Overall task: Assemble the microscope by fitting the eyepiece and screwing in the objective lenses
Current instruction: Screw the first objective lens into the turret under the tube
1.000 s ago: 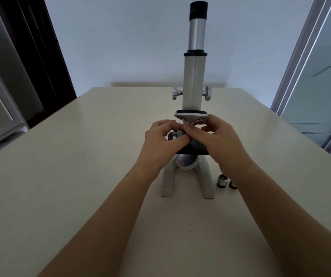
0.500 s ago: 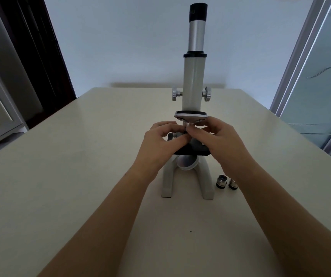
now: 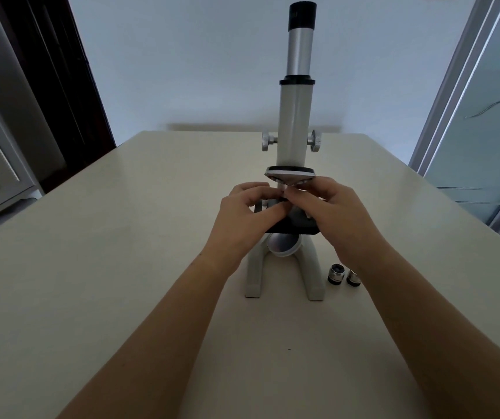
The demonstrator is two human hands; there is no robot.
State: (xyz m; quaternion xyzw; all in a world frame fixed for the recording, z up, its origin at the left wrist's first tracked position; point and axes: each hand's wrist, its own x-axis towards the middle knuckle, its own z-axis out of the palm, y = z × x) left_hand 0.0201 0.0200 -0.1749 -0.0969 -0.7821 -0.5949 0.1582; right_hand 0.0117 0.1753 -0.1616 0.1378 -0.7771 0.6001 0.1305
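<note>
2 spare lenses point(image 3: 344, 275) on table point(image 3: 91, 267), just right of microscope point(image 3: 295, 125).

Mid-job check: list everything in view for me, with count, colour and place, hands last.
microscope: 1, off-white body, upright at table centre
eyepiece: 1, black, seated atop the silver tube
nosepiece: 1, silver with black rim, just above both hands
loose objective lenses: 2, silver and black, on the table right of the base
table: 1, cream
left hand: fingers pinched under the nosepiece
right hand: fingers pinched under the nosepiece
</note>
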